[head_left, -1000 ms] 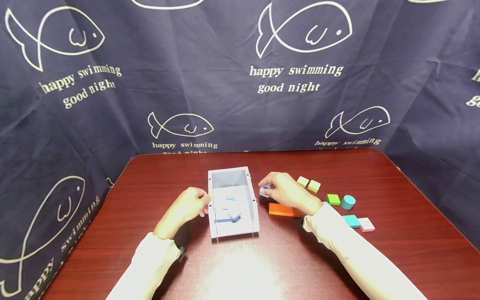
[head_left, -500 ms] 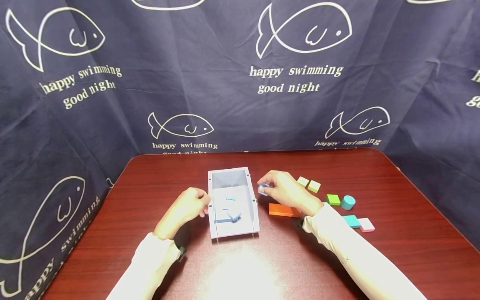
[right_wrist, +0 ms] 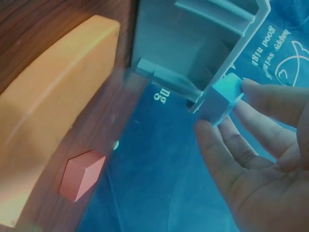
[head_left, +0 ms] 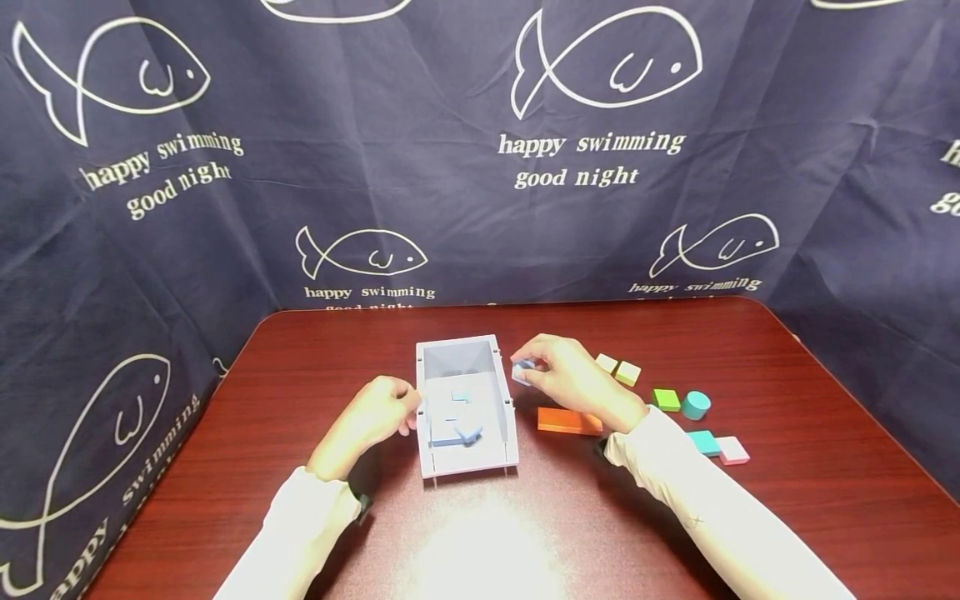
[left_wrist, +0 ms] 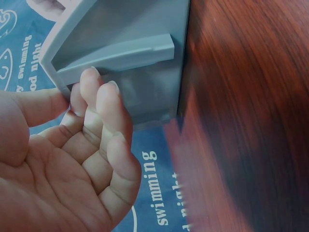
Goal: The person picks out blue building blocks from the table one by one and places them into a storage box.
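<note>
A pale grey-blue box [head_left: 472,463] stands on the table, with several light blue blocks [head_left: 450,437] inside. At its left side, my left hand [head_left: 377,408] pinches the rim between thumb and index finger; the left wrist view has the other fingers [left_wrist: 120,154] loosely bent beside the outer wall. My right hand [head_left: 570,383] holds a small light blue block [right_wrist: 222,99] in its fingertips, just right of the box and near rim height. Part of that block is covered by the fingers in the head view.
Below my right hand lies an orange bar [head_left: 566,420]. Farther right are pale yellow-green blocks [head_left: 628,372], a green block [head_left: 665,400], a teal cylinder [head_left: 696,405], a teal block [head_left: 703,442] and a pink block [head_left: 733,450]. A red block [right_wrist: 82,175] shows beside the bar.
My right hand has risen slightly and shifted a little left toward the box, with the blue block in its fingers. The left hand and box have stayed in place.
</note>
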`<state>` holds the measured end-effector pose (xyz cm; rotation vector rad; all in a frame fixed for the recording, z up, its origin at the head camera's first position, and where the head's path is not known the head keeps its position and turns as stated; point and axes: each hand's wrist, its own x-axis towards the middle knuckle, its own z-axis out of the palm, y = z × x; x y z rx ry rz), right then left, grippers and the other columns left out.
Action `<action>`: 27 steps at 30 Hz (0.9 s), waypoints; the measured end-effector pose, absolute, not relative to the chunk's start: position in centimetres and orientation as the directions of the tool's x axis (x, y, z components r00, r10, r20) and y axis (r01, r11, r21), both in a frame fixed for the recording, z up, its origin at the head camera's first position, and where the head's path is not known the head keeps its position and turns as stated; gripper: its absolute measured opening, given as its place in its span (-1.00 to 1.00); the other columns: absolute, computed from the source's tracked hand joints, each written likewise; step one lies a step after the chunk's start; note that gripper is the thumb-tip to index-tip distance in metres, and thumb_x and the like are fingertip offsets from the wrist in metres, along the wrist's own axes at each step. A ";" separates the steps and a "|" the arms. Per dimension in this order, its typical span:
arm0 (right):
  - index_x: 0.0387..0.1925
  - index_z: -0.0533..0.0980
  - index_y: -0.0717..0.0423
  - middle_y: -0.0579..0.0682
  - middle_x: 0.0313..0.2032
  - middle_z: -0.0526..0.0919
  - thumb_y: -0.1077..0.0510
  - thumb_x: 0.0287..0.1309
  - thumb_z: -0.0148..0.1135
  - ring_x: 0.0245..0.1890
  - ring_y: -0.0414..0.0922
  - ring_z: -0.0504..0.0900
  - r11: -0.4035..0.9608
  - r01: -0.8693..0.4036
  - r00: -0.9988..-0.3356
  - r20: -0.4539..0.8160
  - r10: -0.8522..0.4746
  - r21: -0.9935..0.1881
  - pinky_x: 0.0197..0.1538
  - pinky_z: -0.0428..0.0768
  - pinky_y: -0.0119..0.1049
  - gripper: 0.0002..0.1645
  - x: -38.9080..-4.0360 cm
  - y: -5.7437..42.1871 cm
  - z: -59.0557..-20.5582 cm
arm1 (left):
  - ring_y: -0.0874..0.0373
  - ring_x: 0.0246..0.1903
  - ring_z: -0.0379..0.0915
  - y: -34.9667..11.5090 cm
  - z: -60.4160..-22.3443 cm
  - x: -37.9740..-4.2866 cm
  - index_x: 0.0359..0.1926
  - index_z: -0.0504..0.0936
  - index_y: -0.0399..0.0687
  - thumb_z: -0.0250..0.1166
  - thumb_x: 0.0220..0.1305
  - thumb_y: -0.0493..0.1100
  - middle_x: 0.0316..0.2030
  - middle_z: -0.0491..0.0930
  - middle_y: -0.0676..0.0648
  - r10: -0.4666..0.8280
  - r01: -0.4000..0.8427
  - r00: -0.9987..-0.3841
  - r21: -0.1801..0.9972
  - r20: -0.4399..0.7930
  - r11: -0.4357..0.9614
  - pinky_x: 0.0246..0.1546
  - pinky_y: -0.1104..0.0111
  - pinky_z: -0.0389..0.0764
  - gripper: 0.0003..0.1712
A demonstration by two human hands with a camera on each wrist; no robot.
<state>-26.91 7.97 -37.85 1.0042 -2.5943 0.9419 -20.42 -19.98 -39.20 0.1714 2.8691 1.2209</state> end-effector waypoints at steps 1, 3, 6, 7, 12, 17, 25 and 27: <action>-0.26 0.68 0.08 -0.05 -0.30 0.67 0.20 -0.04 0.39 -0.40 -0.21 0.53 0.558 -0.663 -0.748 0.401 -0.529 -0.499 -0.31 0.60 -0.20 -0.78 -26.8 7.9 -37.8 | -0.01 -0.70 0.52 -20.0 -39.2 -20.4 -0.61 0.61 -0.19 0.09 0.24 -0.24 -0.74 0.56 -0.08 0.108 0.095 -0.994 0.719 0.027 0.689 -0.67 0.38 0.33 -0.69; -0.25 0.68 0.08 -0.05 -0.29 0.67 0.21 -0.03 0.37 -0.38 -0.21 0.54 0.540 -0.662 -0.748 0.412 -0.521 -0.519 -0.29 0.62 -0.16 -0.78 -26.6 7.8 -37.6 | -0.01 -0.70 0.52 -20.0 -39.2 -20.4 -0.62 0.60 -0.19 0.09 0.24 -0.23 -0.75 0.56 -0.08 0.108 0.098 -0.994 0.718 0.031 0.689 -0.67 0.37 0.33 -0.68; -0.23 0.67 0.11 -0.04 -0.27 0.67 0.24 -0.02 0.34 -0.35 -0.21 0.55 0.514 -0.661 -0.748 0.425 -0.510 -0.546 -0.26 0.63 -0.11 -0.77 -26.4 7.6 -37.4 | -0.03 -0.69 0.52 -19.9 -39.1 -20.3 -0.64 0.59 -0.18 0.10 0.25 -0.22 -0.75 0.56 -0.09 0.108 0.100 -0.994 0.718 0.035 0.689 -0.66 0.37 0.34 -0.66; -0.23 0.67 0.12 -0.04 -0.27 0.67 0.24 -0.02 0.34 -0.35 -0.21 0.55 0.509 -0.662 -0.747 0.429 -0.508 -0.550 -0.25 0.64 -0.10 -0.77 -26.3 7.5 -37.4 | -0.03 -0.69 0.53 -19.9 -39.1 -20.3 -0.64 0.59 -0.17 0.10 0.25 -0.22 -0.75 0.56 -0.08 0.108 0.101 -0.994 0.719 0.036 0.688 -0.66 0.36 0.34 -0.66; -0.23 0.67 0.16 -0.03 -0.26 0.67 0.26 -0.01 0.34 -0.34 -0.24 0.57 0.473 -0.673 -0.735 0.443 -0.513 -0.568 -0.23 0.65 -0.11 -0.77 -26.0 7.0 -37.3 | -0.04 -0.68 0.53 -19.9 -39.1 -20.3 -0.64 0.59 -0.18 0.10 0.25 -0.22 -0.75 0.56 -0.07 0.115 0.108 -0.993 0.719 0.039 0.687 -0.63 0.36 0.37 -0.66; -0.23 0.66 0.13 -0.06 -0.25 0.66 0.26 0.00 0.35 -0.33 -0.27 0.58 0.435 -0.708 -0.700 0.470 -0.538 -0.556 -0.23 0.65 -0.17 -0.78 -25.7 6.4 -37.5 | 0.01 -0.71 0.52 -20.0 -39.1 -20.3 -0.65 0.59 -0.17 0.10 0.24 -0.22 -0.76 0.55 -0.06 0.115 0.112 -0.992 0.714 0.045 0.691 -0.64 0.35 0.37 -0.66; -0.23 0.66 0.10 -0.06 -0.25 0.67 0.27 0.00 0.34 -0.37 -0.26 0.53 0.400 -0.763 -0.640 0.504 -0.580 -0.508 -0.29 0.60 -0.24 -0.79 -25.1 5.5 -37.6 | 0.05 -0.72 0.51 -20.0 -39.2 -20.4 -0.66 0.58 -0.17 0.10 0.25 -0.22 -0.76 0.55 -0.07 0.110 0.105 -0.993 0.718 0.039 0.688 -0.63 0.35 0.39 -0.65; -0.24 0.66 0.09 -0.06 -0.26 0.67 0.27 0.00 0.35 -0.36 -0.27 0.54 0.398 -0.762 -0.640 0.505 -0.579 -0.511 -0.29 0.60 -0.26 -0.78 -25.0 5.3 -37.6 | 0.04 -0.72 0.51 -20.0 -39.3 -20.4 -0.66 0.58 -0.17 0.10 0.24 -0.22 -0.76 0.56 -0.07 0.110 0.104 -0.993 0.718 0.039 0.688 -0.63 0.35 0.40 -0.65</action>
